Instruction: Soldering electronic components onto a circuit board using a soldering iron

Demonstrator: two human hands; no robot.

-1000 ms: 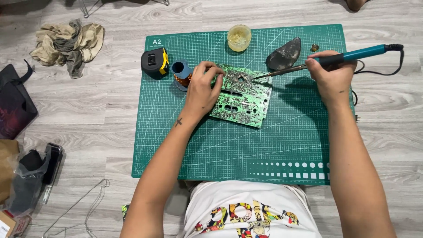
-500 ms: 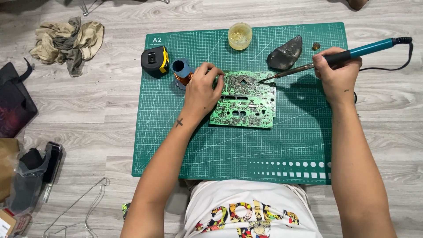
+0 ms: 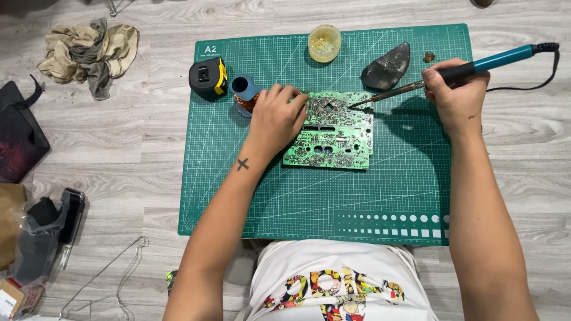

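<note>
A green circuit board (image 3: 333, 134) lies solder side up on a green cutting mat (image 3: 309, 196). My left hand (image 3: 276, 116) presses down on the board's left edge, fingers curled over its top corner. My right hand (image 3: 455, 95) grips a soldering iron (image 3: 452, 74) with a teal and black handle. The iron's metal tip (image 3: 354, 106) touches the upper right part of the board. Its black cord runs off to the right.
On the mat's far side stand a black and yellow tape measure (image 3: 208, 77), a spool of copper wire (image 3: 245, 94), a small yellowish jar (image 3: 324, 43) and a dark grey lump (image 3: 388, 65). A crumpled rag (image 3: 89, 53) and a black bag (image 3: 18, 139) lie left.
The board has turned from a tilted position to lie square on the mat. My left hand shifted with it, and the iron's tip stays at the board's upper right.
</note>
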